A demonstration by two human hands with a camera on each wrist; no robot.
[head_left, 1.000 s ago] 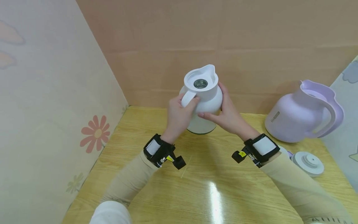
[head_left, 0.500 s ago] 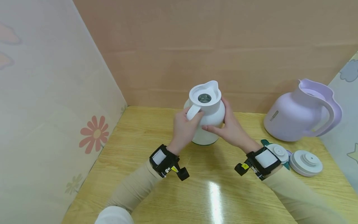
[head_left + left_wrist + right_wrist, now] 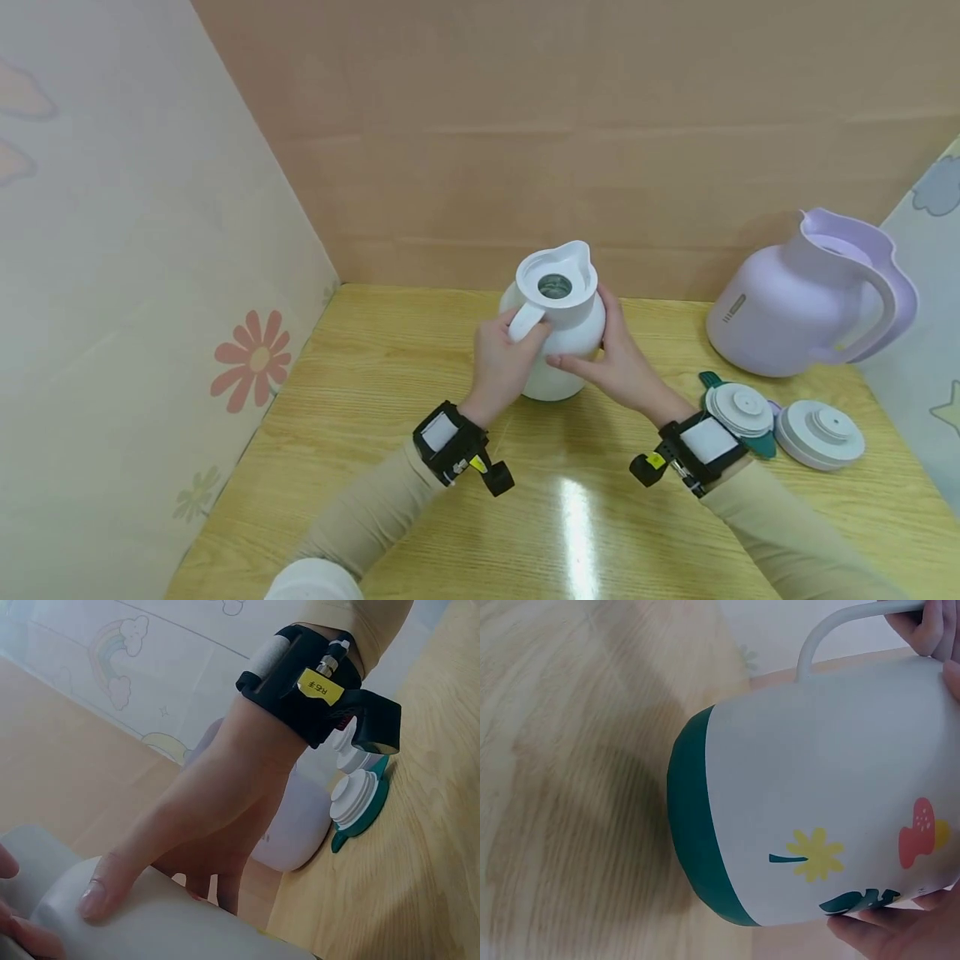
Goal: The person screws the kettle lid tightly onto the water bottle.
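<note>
Head view: the white plastic lidless jug with a steel-lined mouth (image 3: 556,321) has come down vs the frames 1 s and 0.5 s back, where it was held higher against the brown back wall; now it sits low, base at or just on the pale wooden tabletop (image 3: 420,392), so the set-down looks about done. Left hand (image 3: 502,360) curls round the handle; right hand (image 3: 615,354) cups the body w/ curved fingers. Lilac jug (image 3: 806,300) stands well apart at right; two round white lids (image 3: 783,417) lie near the right wrist, one on a green piece.

Left wrist view: right hand's thumb (image 3: 112,889) presses the white shell.

Right wrist view: jug body shows a dark green base band (image 3: 694,825), yellow flower & red mushroom print; base seems close to the wood, contact unclear.
</note>
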